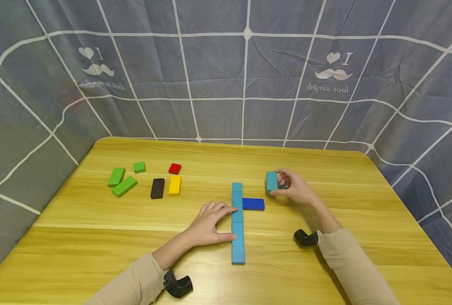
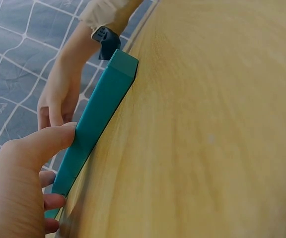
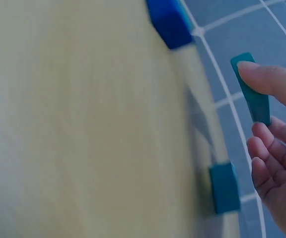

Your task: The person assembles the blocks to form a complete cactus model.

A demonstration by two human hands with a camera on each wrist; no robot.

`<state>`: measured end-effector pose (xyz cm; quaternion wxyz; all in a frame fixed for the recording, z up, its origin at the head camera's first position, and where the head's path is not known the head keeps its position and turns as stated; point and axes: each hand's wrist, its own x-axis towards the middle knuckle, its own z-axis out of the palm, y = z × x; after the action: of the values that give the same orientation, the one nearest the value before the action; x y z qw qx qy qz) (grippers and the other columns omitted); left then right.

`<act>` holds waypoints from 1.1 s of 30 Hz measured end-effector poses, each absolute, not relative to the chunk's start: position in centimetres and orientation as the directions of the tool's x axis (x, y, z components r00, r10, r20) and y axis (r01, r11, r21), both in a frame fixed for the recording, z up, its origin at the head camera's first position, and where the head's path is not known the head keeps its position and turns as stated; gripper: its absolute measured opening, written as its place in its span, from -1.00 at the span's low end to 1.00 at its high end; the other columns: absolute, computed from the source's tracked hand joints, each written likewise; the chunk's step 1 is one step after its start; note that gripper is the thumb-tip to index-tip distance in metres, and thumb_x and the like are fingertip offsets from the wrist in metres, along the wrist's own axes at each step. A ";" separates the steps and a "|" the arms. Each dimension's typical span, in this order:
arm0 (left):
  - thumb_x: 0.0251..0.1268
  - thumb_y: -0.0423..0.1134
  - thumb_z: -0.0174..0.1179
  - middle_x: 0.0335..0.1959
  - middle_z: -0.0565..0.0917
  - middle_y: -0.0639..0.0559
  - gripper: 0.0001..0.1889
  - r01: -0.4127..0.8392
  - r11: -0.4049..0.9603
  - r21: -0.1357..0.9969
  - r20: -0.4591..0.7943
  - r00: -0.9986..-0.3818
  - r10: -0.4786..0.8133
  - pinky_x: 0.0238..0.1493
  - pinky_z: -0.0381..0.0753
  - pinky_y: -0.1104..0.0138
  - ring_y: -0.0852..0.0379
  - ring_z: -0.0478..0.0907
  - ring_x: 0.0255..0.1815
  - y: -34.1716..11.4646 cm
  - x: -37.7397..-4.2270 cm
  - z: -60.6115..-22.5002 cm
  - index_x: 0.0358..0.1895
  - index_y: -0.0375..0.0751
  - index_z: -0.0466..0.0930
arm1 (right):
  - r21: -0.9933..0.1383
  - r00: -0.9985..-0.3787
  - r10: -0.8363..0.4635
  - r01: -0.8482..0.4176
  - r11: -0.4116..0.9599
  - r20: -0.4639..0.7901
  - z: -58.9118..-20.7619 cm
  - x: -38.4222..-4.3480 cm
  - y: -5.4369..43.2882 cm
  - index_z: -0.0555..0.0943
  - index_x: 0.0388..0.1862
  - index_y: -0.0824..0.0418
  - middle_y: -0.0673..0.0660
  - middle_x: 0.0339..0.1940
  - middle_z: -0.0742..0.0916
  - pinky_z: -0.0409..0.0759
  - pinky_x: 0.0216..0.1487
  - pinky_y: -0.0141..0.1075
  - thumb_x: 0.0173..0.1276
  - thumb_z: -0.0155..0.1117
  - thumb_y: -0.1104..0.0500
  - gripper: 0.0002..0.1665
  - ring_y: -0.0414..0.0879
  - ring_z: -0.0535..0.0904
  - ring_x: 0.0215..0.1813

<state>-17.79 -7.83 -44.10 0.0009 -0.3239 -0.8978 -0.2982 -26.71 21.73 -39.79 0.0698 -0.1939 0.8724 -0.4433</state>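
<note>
Light blue blocks [image 1: 238,245] lie end to end in a straight row on the table. My left hand [image 1: 210,224] rests along the row's left side, thumb and index fingertips touching it, fingers spread. In the left wrist view the thumb lies against the teal side of the row [image 2: 96,116]. My right hand [image 1: 295,188] pinches another light blue block [image 1: 271,181] between thumb and fingers, held above the table in the right wrist view. A further light blue block [image 3: 225,187] sits on the table near that hand, mostly hidden behind it in the head view. A dark blue block [image 1: 253,204] lies crosswise against the row's right side.
Left of the row lie green blocks [image 1: 125,187], a black block [image 1: 158,188], a yellow block [image 1: 175,185] and a small red block [image 1: 175,169]. A grey curtain with white lines [image 1: 218,76] hangs behind the wooden table [image 1: 96,245].
</note>
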 end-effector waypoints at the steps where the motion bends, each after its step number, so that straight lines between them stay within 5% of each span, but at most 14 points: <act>1: -0.03 0.21 0.23 0.06 0.45 0.10 -0.27 0.584 0.611 0.535 0.198 -0.789 0.581 0.06 0.18 0.19 0.13 0.28 0.02 -7.8 -17.8 -44.1 0.26 0.02 0.35 | -0.797 -0.913 -0.405 -0.284 0.533 0.054 -40.3 -26.9 21.6 0.32 0.19 0.42 0.24 -0.29 0.50 0.37 -0.26 -0.35 0.03 0.43 0.25 -0.24 0.05 0.40 -0.24; 33: -0.02 0.22 0.22 0.06 0.45 0.10 -0.28 0.584 0.614 0.531 0.200 -0.791 0.579 0.06 0.19 0.18 0.13 0.29 0.04 -7.7 -17.9 -44.0 0.26 0.04 0.35 | -0.712 -0.873 -0.487 -0.322 0.624 -0.032 -40.9 -27.3 19.0 0.26 0.22 0.54 0.14 -0.35 0.48 0.34 -0.33 -0.37 0.13 0.34 0.26 -0.25 -0.10 0.36 -0.33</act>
<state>-17.93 -7.74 -43.99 0.0043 -0.3236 -0.8984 -0.2970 -27.29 19.03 -40.88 0.1113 -0.2263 0.8941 -0.3701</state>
